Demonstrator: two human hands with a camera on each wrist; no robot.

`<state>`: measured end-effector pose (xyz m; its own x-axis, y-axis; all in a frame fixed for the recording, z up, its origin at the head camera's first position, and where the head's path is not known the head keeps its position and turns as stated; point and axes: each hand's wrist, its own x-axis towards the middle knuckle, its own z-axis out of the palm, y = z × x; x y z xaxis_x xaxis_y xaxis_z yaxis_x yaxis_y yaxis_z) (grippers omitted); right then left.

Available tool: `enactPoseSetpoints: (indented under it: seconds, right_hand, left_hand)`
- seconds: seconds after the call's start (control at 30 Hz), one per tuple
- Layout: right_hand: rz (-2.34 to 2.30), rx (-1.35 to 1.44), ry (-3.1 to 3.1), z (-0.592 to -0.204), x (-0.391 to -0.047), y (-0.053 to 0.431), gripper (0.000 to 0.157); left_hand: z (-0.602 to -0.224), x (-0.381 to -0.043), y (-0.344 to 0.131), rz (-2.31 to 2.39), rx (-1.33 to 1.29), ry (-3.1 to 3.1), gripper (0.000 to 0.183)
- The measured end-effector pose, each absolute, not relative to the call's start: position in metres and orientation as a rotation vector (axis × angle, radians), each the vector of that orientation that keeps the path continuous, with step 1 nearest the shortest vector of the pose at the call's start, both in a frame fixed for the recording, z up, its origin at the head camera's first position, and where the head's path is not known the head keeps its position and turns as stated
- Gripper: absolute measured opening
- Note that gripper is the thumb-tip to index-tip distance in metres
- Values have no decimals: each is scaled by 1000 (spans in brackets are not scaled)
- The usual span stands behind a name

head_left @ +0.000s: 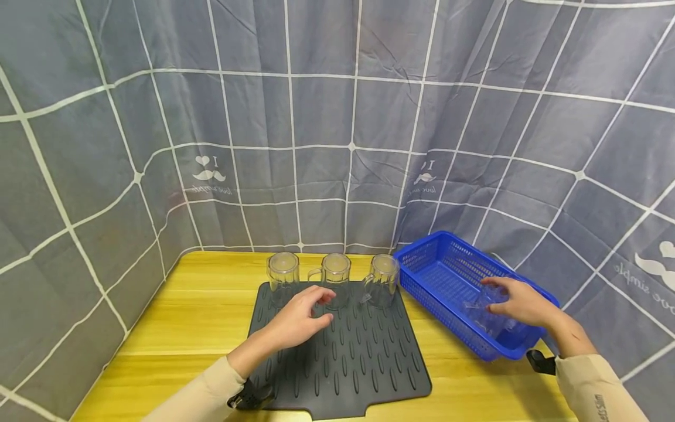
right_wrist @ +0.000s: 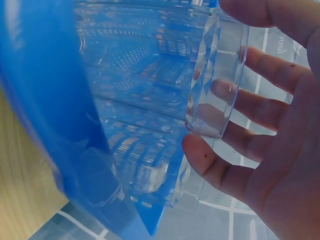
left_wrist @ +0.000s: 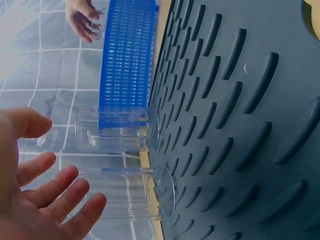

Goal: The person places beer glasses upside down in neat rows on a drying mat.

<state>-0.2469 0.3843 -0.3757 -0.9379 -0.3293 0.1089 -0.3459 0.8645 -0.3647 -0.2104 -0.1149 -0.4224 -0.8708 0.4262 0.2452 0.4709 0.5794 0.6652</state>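
Observation:
Inside the blue plastic basket (head_left: 448, 323), my right hand (head_left: 519, 302) grips a clear glass mug (right_wrist: 212, 75) round its thick base, its fingers showing through the glass in the right wrist view. More clear glassware lies beneath it in the basket. My left hand (head_left: 303, 319) hovers over the dark ribbed drying mat (head_left: 343, 366), fingers loosely bent and holding nothing. Along the mat's far edge stand three upside-down glass mugs: a left one (head_left: 283, 272), a middle one (head_left: 336, 269) and a right one (head_left: 384, 272). The left hand overlaps the view near the middle mug.
A yellow wood-grain table (head_left: 205, 305) carries the mat and basket. The basket sits at an angle to the right of the mat, its far left corner close to the right mug. A grey checked curtain (head_left: 321, 123) hangs round the back and sides.

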Motion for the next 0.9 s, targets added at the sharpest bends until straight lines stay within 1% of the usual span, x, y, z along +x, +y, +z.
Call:
enactPoseSetpoints:
  seconds: [0.3,0.57,0.9]
  right_hand:
    - [623,537,-2939,-374,-248,384,52]
    - [618,479,-2898,-360,-255,386,53]
    - [631,440,-2823,-356,-255,385,53]
  left_hand:
    - [-426,-207,-117,-1173,-767,-2744,37]
    - [-425,-212,-116,-1144,-783,-2717,36]
    - [-429,-208,-118,-1191,-766,-2755,36]
